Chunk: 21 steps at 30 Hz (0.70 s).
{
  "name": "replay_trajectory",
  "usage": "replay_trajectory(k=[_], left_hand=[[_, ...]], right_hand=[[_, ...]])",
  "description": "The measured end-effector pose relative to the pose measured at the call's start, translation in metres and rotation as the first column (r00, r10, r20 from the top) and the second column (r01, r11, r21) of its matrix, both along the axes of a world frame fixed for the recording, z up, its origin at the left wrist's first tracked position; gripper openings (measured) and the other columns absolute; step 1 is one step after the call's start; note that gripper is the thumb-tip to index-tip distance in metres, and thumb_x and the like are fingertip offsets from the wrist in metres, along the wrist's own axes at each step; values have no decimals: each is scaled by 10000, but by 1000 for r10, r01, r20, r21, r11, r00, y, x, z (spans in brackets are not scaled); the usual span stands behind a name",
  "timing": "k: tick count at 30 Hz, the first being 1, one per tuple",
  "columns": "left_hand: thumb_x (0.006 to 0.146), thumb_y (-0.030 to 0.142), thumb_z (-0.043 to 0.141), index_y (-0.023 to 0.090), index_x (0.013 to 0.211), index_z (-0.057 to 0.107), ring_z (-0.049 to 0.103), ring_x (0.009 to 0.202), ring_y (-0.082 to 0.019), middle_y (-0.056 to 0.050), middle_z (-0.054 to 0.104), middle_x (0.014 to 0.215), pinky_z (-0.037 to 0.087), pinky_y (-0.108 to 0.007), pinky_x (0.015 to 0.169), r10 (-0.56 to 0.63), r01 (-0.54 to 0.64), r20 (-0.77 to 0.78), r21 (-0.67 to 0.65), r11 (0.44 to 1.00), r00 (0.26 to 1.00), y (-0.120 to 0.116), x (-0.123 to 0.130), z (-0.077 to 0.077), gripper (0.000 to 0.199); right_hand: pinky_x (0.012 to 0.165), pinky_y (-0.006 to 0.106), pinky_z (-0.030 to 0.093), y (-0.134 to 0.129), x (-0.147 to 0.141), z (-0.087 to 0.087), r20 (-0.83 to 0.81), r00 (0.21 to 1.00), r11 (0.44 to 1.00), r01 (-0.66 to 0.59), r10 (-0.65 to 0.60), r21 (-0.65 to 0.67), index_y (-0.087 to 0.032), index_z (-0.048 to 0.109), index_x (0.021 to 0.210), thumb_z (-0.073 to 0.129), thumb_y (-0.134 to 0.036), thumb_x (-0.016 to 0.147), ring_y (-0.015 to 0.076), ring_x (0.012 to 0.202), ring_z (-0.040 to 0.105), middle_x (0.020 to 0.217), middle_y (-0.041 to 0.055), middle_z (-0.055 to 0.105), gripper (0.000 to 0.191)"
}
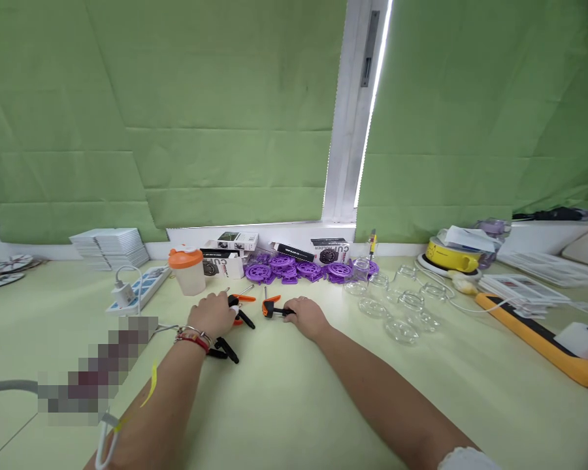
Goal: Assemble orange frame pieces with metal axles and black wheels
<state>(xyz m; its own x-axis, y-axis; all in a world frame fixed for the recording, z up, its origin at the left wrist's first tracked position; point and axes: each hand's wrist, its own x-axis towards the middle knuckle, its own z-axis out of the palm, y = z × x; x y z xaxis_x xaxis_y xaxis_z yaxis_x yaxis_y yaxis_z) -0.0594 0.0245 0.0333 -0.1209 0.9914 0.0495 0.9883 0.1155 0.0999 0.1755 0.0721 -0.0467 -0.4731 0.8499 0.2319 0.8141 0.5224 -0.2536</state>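
Note:
My right hand (310, 318) has its fingers closed on the black handle of a small black-and-orange clamp (269, 308), which lies low over the table with its orange jaw and thin metal bar pointing away from the hand. To the left, my left hand (213, 316) is curled over another black-and-orange clamp (245, 318); its fingertips are partly hidden. More black handles (228, 350) stick out beside and below the left wrist. Several purple wheel-shaped cup holders (281, 264) lie in a row behind both hands.
Clear glass cups (411, 300) stand in a group right of the right hand. Cup holder boxes (228, 266), an orange-lidded cup (187, 269) and a power strip (144, 287) are at the back left. A yellow pot (451, 258) and an orange-and-black bar (539, 339) are at the right.

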Motion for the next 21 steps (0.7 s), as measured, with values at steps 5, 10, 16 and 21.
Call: replay_trajectory(k=[5,10,16,21], left_hand=[[719,524,441,175,1117,531,533,1052,-395,-207,546,1158,419,-498,786,132,-131,3,-93,987,991,-1,-27,-19,536],[699,503,486,200,1236,439,552,1036,-383,-194,522,1220,436,-500,769,180,-180,-15,-141,974,984,0,-24,-39,618],[764,465,402,195,1169,485,567,998,-368,-187,555,1151,423,-484,754,175,-177,-55,-33,984,983,8,-15,-50,494],[781,443,357,181,1173,496,573,967,-362,-192,576,1109,412,-469,738,164,-162,-73,41,986,984,10,-13,-54,492]], right_hand=[[778,285,356,-5,-2,0,30,999,998,-45,44,34,-200,617,1041,554,-308,854,201,938,532,995,47,665,225],[832,296,355,-16,-4,-2,48,995,993,-90,87,82,-198,579,1114,456,-235,901,196,948,529,1024,57,660,249],[843,300,361,-26,-5,-3,69,991,989,-121,115,85,-214,512,1230,365,-132,899,197,1006,533,999,73,657,371],[853,291,376,-26,-5,-5,57,992,991,-117,113,67,-222,480,1273,377,-108,874,192,1000,562,1057,82,640,428]])
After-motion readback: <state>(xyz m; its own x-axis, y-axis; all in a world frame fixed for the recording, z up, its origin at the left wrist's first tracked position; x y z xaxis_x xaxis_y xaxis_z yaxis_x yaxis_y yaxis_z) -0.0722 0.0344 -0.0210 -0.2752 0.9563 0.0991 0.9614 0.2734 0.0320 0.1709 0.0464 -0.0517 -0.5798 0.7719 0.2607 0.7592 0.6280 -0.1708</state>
